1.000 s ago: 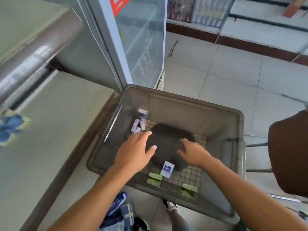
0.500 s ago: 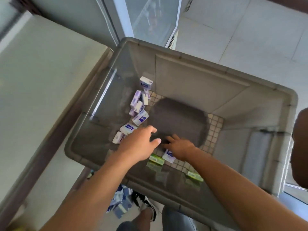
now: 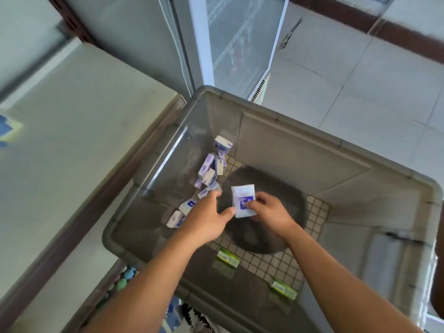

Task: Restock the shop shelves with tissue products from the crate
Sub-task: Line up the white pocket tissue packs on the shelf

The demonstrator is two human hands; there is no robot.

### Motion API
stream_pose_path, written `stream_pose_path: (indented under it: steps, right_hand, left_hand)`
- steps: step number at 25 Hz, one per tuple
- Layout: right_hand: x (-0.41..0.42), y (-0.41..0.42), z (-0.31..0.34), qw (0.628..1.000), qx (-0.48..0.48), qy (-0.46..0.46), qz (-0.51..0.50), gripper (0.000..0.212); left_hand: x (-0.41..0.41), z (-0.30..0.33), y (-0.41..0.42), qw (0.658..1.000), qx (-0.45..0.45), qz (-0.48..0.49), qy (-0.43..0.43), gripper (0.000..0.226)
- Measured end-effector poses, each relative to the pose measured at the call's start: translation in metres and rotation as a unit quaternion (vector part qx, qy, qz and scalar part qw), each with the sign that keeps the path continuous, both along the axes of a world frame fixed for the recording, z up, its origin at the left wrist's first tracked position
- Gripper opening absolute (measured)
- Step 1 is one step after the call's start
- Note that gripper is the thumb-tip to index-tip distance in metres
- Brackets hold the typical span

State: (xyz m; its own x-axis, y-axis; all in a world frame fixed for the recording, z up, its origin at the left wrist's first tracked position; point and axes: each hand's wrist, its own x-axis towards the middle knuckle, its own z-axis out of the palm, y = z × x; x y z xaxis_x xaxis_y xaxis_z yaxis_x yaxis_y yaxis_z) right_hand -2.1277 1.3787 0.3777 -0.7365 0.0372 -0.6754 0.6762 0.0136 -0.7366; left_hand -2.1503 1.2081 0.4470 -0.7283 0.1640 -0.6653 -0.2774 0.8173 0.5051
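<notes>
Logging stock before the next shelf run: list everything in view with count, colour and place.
crate: one, grey, on the floor by the counter.
purple tissue packs: about eight loose, white and purple, along the crate's left wall.
held tissue pack: one, white and purple, in the right hand.
green packs: two, green, crate's near side.
counter: one, pale, left.
glass-door fridge: one, white-framed, behind the crate.
left hand: open, reaching toward the packs.
right hand: gripping the held pack.

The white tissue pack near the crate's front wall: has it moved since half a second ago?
Yes. The right hand has lifted the white tissue pack off the grid floor, away from the green packs.
</notes>
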Motion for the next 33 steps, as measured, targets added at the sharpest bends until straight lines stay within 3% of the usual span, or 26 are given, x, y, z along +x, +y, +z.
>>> stream_pose_path:
  steps: [3, 5, 6, 8, 9, 11, 14, 22, 25, 28, 30, 33]
  right_hand:
    - [-0.006, -0.014, 0.029, 0.981, -0.190, 0.032, 0.003, 0.018]
    - [-0.007, -0.015, 0.023, 0.974, -0.227, -0.003, 0.005, 0.029]
    - [-0.008, -0.017, 0.011, 0.980, -0.198, -0.029, -0.005, 0.031]
    - [-0.014, -0.024, -0.022, 0.998, 0.001, -0.053, 0.019, 0.026]
    - [-0.019, -0.027, -0.037, 0.991, 0.112, -0.045, 0.058, 0.021]
    - [-0.033, -0.038, -0.056, 0.968, 0.213, -0.029, 0.133, 0.031]
    - [-0.066, -0.059, -0.066, 0.977, 0.195, 0.000, 0.088, 0.052]
    - [-0.114, -0.073, -0.062, 0.961, 0.273, 0.048, 0.010, 0.023]
    - [-0.087, -0.055, -0.037, 0.973, 0.212, 0.043, -0.075, 0.019]
    - [-0.059, -0.029, 0.006, 0.982, 0.057, 0.086, -0.158, 0.019]
    - [-0.045, -0.022, 0.038, 0.984, -0.010, 0.106, -0.143, 0.012]
    - [-0.031, -0.023, 0.067, 0.986, 0.007, 0.146, -0.083, 0.010]
  left_hand:
    - [-0.008, 0.003, -0.005, 0.991, 0.082, 0.106, 0.017, 0.036]
    - [-0.009, 0.006, -0.012, 0.983, 0.117, 0.142, 0.014, 0.027]
    - [-0.008, 0.007, -0.016, 0.980, 0.125, 0.154, 0.013, 0.027]
    - [-0.006, 0.010, -0.023, 0.976, 0.128, 0.174, 0.009, 0.029]
    - [-0.005, 0.011, -0.026, 0.974, 0.127, 0.189, 0.009, 0.028]
    - [-0.002, 0.010, -0.030, 0.967, 0.122, 0.224, 0.017, 0.026]
    - [0.002, 0.011, -0.037, 0.954, 0.134, 0.268, 0.023, 0.023]
    - [-0.001, 0.011, -0.040, 0.944, 0.156, 0.291, 0.018, 0.017]
    - [-0.005, 0.010, -0.039, 0.953, 0.134, 0.273, 0.005, 0.022]
    - [-0.009, 0.011, -0.032, 0.950, 0.139, 0.280, 0.000, 0.028]
    - [-0.014, 0.014, -0.024, 0.933, 0.183, 0.309, -0.006, 0.029]
    - [-0.017, 0.020, -0.017, 0.907, 0.242, 0.345, -0.011, 0.030]
